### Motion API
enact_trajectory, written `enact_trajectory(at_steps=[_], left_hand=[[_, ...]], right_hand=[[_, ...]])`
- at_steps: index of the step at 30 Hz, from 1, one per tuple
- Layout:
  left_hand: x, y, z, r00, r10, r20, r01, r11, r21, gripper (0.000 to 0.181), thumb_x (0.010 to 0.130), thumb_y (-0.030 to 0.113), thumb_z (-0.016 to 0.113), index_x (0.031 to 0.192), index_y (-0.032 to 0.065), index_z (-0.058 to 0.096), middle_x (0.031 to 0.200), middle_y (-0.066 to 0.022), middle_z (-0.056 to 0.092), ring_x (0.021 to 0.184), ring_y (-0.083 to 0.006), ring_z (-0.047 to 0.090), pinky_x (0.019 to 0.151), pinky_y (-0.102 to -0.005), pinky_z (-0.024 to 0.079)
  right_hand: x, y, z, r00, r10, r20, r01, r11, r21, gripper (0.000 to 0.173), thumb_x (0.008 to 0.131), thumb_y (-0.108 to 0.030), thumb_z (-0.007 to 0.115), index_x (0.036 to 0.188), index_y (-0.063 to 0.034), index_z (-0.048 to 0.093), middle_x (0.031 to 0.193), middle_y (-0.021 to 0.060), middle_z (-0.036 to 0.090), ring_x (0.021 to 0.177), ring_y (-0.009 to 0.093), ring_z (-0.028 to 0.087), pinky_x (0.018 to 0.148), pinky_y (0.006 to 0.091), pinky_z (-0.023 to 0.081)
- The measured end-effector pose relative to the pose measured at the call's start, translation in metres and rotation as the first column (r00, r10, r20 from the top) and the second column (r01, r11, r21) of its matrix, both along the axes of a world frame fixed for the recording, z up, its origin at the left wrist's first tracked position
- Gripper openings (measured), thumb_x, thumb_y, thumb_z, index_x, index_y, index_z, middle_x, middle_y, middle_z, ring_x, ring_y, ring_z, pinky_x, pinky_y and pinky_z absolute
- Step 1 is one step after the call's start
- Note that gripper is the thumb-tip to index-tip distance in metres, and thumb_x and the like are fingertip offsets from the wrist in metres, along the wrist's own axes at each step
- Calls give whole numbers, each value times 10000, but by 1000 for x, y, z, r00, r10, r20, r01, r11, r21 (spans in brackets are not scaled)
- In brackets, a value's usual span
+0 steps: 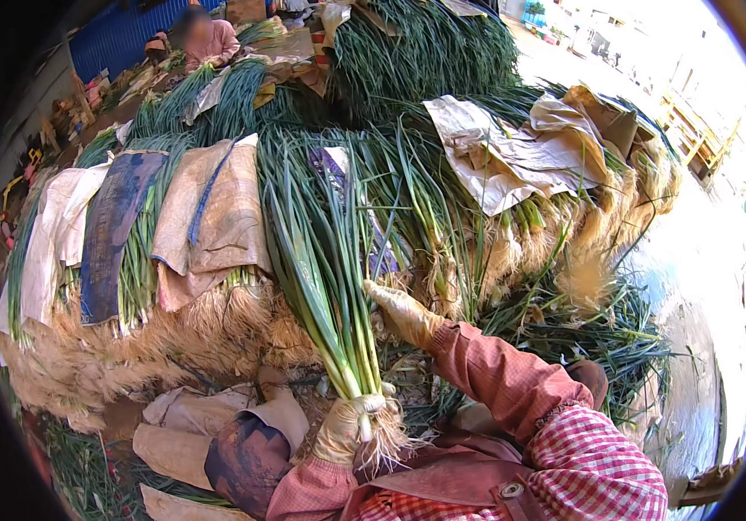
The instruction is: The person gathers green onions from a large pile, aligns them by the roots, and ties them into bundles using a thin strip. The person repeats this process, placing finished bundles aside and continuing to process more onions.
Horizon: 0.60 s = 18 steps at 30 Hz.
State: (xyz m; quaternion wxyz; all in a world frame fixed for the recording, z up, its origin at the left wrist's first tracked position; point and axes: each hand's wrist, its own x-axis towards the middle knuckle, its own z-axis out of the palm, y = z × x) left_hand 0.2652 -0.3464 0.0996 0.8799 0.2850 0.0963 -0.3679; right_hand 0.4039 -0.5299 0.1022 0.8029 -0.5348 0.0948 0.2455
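Observation:
A bunch of green onions (327, 273) stands out in front of me, its pale roots (383, 433) towards my lap and its long green leaves pointing away. My left hand (340, 426), in a cream work glove, is wrapped around the white stems just above the roots. Further up, my gloved right hand (405, 312) is beside the leaves on their right side, fingers stretched out. Whether its fingertips touch the leaves I cannot tell. Behind the bunch, a purple printed sack (383, 251) lies partly hidden on more onions.
Stacked onions with shaggy roots (203, 332) form a long pile, partly covered by woven sacks (217, 202) and a whitish sheet (510, 150). A taller onion heap (422, 58) rises behind. Loose leaves (594, 338) litter the ground at right. Another person (207, 39) is at the far left.

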Motion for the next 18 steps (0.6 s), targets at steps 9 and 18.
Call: enact_trajectory(at_steps=[9,18], left_hand=[[-10,-3,14,997,44,57,-48,996,72,208,722,-7,571,928,-24,594,804,-145,629,845,-340,638,847,-502,506],[-13,-3,47,992,-109,70,120,974,-194,205,657,75,624,843,17,563,744,-128,572,752,-301,582,778,-446,489]], right_hand=[[89,-73,19,877,-292,381,387,900,-199,315,955,-329,543,968,-16,575,793,37,614,594,105,528,540,255,477],[33,16,-39,961,78,267,-11,969,-247,244,935,-164,577,1120,-12,621,867,90,684,765,168,644,625,249,521]])
